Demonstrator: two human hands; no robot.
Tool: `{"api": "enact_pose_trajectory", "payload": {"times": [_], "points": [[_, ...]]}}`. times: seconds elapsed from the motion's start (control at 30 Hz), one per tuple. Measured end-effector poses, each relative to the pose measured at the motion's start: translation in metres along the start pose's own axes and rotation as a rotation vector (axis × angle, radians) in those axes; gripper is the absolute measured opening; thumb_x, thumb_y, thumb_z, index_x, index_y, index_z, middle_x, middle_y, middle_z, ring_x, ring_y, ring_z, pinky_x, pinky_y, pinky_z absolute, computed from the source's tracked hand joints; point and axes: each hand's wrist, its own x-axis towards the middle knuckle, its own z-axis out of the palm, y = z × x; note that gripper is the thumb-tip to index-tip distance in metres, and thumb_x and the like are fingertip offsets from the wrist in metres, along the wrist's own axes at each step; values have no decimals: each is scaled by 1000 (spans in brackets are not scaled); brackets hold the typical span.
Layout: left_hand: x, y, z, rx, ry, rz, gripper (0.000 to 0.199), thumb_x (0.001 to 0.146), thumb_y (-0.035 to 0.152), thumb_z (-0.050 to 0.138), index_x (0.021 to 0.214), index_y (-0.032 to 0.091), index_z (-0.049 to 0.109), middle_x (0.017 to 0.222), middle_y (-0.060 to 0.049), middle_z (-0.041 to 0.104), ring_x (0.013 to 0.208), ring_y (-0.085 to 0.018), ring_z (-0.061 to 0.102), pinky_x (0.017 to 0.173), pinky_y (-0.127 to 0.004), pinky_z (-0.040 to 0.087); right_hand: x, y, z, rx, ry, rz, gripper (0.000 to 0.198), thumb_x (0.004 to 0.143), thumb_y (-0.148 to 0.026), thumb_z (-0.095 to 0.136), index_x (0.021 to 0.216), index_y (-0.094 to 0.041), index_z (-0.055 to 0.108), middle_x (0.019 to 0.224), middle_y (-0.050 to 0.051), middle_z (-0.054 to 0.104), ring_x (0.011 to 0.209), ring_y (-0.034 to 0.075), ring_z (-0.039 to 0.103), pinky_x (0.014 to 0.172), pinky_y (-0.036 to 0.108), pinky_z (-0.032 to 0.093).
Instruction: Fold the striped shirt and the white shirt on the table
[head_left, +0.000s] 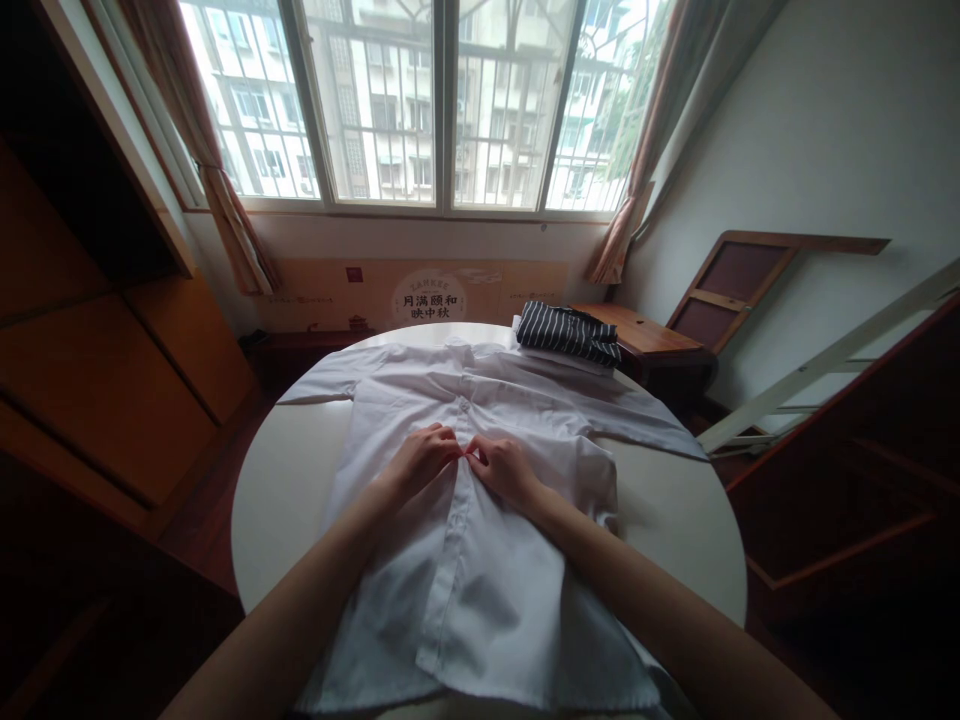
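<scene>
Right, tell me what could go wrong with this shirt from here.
The left hand and right hand pinch the front of the white shirt, so a hard pull might crease it. The sleeve on the right reaches the edge of the table and could slip over. The folded striped garment sits near the far edge and might get nudged off.

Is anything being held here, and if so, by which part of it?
Yes, the white shirt: the left hand and right hand pinch it with their fingertips at the front button strip, partway down.
</scene>
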Motion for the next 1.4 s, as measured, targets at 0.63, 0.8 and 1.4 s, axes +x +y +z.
{"api": "enact_pose_trajectory", "payload": {"times": [0.63,0.8,1.4], "points": [[-4,-8,13,-133,92,-127,20,84,19,46,75,18,64,74,-3,58,69,-14,51,66,-25,40,0,0,0,35,1,11,15,79,-23,50,85,-18,62,77,6,68,70,17,60,66,24,39],[-4,-6,13,-90,92,-160,16,84,22,48,76,18,62,75,-2,57,72,-14,51,67,-25,39,0,0,0,49,-16,9,15,79,-24,50,86,-18,61,79,6,68,72,16,60,68,24,39],[-2,-14,16,-224,125,-163,15,81,23,54,71,16,64,71,-2,59,70,-13,52,67,-24,39,-16,-19,-15,330,-107,-224,17,79,-23,46,86,-19,61,59,-3,54,51,8,41,53,20,31]]}}
